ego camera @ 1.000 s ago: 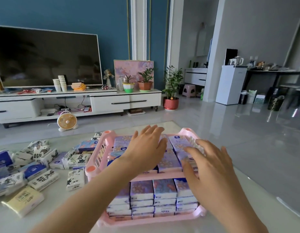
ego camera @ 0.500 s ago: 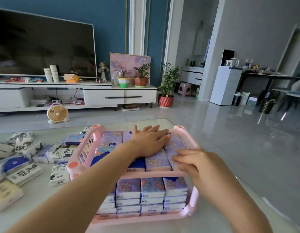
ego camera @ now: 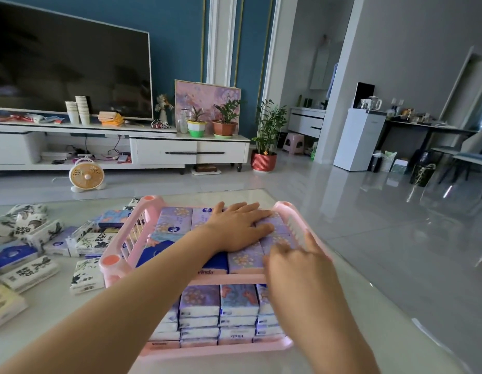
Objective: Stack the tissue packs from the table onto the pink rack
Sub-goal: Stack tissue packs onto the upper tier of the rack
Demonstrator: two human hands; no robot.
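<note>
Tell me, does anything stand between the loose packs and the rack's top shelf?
Yes: the rack has a slatted wall between the loose packs and its top shelf, so packs must go over it. The left hand lies flat on the stacked packs there; the right hand is at their edge.

Pink rack point(ego camera: 234, 278), salmon-orange caps point(ego camera: 110, 259) on the left corner posts. Top-tier tissue packs point(ego camera: 175, 222): lilac, small yellow-white blossom print. One dark blue pack point(ego camera: 159, 252) near-left on that tier. Lower-tier packs point(ego camera: 199, 300): purple and blue tops with orange flowers, white sides. Left on the tabletop point(ego camera: 45, 319), glossy off-white: ink-print packs point(ego camera: 29, 271) white with black brushwork, a blue pack point(ego camera: 13, 253), a pale yellow pack point(ego camera: 2, 303) nearest. Far: teal wall point(ego camera: 175, 36), white fan point(ego camera: 86, 175) with orange grille, red ribbed plant pot point(ego camera: 263, 161), pink-lilac painting point(ego camera: 204, 98), pink stool point(ego camera: 293, 141).
</note>
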